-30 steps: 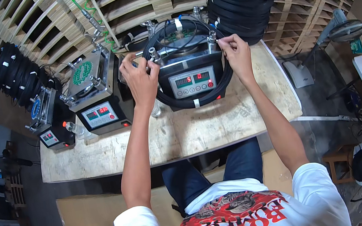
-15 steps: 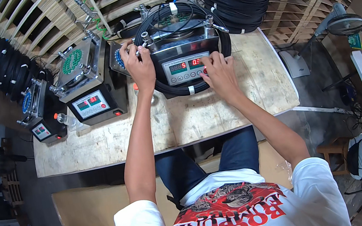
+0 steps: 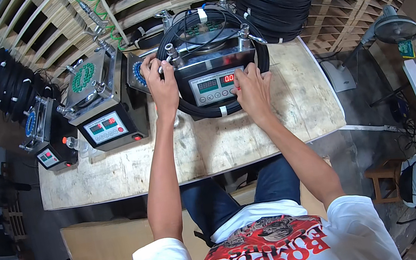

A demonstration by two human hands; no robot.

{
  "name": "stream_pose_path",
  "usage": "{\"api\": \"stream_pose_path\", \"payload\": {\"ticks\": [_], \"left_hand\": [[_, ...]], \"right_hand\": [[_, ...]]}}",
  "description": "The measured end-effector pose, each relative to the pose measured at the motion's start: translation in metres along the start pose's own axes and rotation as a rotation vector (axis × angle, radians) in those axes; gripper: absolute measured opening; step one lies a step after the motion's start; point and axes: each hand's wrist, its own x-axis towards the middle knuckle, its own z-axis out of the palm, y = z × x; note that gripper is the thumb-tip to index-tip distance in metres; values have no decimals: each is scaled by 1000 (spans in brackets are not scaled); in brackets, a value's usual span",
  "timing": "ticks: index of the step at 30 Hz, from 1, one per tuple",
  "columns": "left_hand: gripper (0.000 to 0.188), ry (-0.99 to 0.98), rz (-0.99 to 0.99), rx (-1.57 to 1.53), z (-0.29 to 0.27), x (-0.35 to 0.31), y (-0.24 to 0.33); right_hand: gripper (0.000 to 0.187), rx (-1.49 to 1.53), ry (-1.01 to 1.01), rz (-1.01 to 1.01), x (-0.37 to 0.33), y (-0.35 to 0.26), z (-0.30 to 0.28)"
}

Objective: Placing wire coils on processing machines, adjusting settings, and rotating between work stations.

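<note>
Panel label: one small printed header tops the control panel [image 3: 205, 89]; the right display glows red.
Shirt lettering: large and red across the white T-shirt [image 3: 274, 252].
Polishing machine [image 3: 216, 64]: on the table [image 3: 213, 157], between both hands, ringed by one black cable coil [image 3: 262, 53].
Left hand [image 3: 161, 85]: closed, apparently pinching the front-left corner clamp [image 3: 171, 51], partly hidden.
Right hand [image 3: 255, 90]: bent fingers at the panel's right end, grasping nothing.
Machines: three, two [image 3: 121, 127] [image 3: 54, 152] standing left.

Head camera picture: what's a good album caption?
Right hand at the panel of a machine, left hand at its corner post.
</note>
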Motion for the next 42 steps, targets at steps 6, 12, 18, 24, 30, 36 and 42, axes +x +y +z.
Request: {"api": "stream_pose_path", "payload": {"ticks": [6,12,18,24,30,36,42], "left_hand": [[31,-236,5,14,-29,9,5],[29,-362,176,476,-55,21,38],[25,-356,419,687,-58,22,41],[34,-440,155,261,-64,41,29],[49,-359,-337,-120,-48,70,11],[62,-427,-642,-141,-11,132,-8],[75,-398,-735,27,29,162,-12]], "right_hand": [[30,257,41,-80,-1,11,-17],[28,793,342,221,45,27,-56],[16,963,6,216,73,52,-62],[17,935,-109,183,86,71,-72],[23,846,-337,135,116,86,-92],[40,831,-643,337,193,99,-75],[55,722,-476,493,235,42,-36]]}}
